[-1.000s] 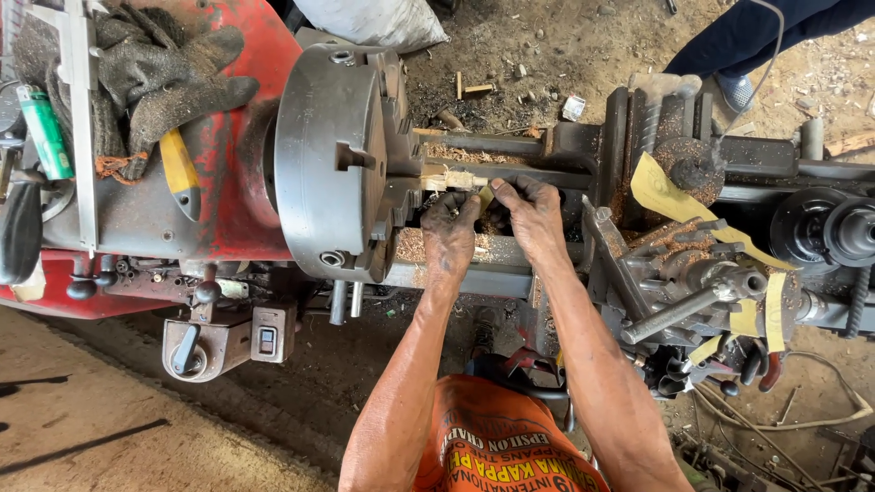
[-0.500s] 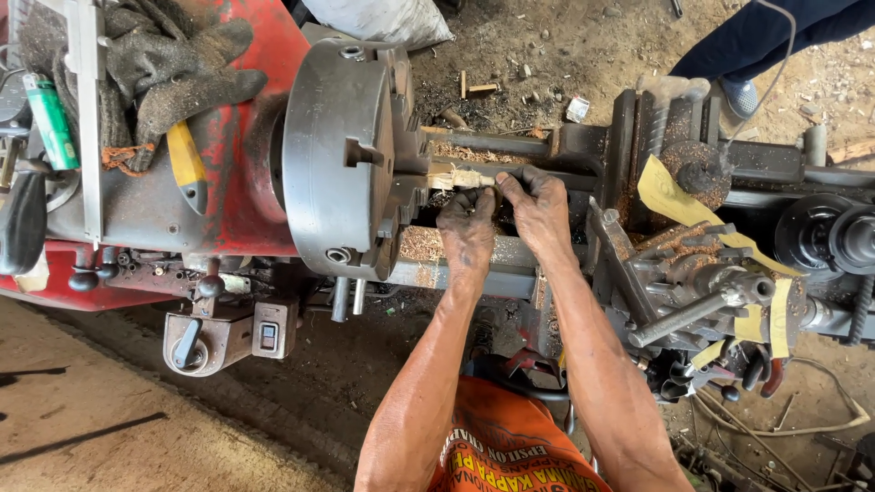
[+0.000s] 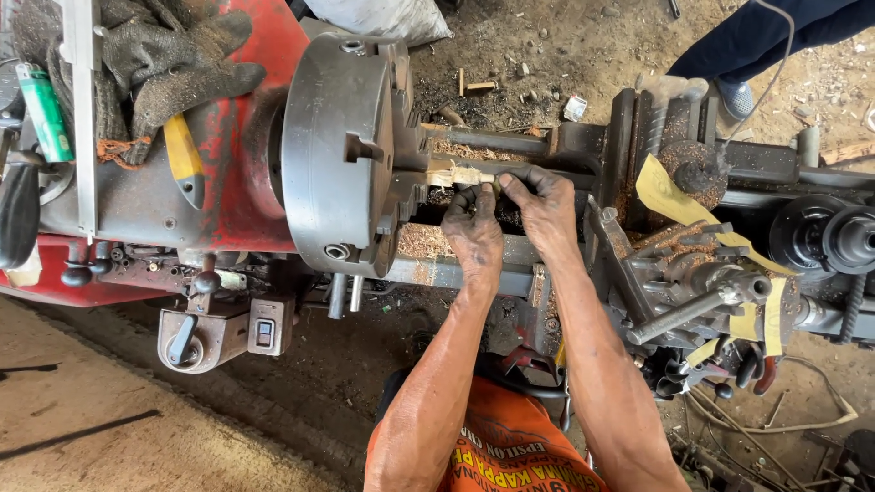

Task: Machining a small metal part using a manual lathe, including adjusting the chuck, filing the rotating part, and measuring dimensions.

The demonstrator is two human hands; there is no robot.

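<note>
Both hands on the wooden workpiece (image 3: 460, 173) sticking out of the lathe chuck (image 3: 342, 150). Its long axis runs left-right along the lathe bed (image 3: 456, 271), one end buried in the chuck jaws, free end pointing right toward the tool post (image 3: 693, 273). Left hand (image 3: 474, 228) sits nearer the chuck, fingers curled up from below, tips pinching the wood w/ thumb. Right hand (image 3: 547, 205) just beside it on the free end, fingers closed over the top, wrapping the piece. So wood lies directly under/between my fingertips, no gap. Grey work gloves (image 3: 155, 59) lie on the red headstock (image 3: 228, 137), well apart. Sawdust on bed below the workpiece.
</note>
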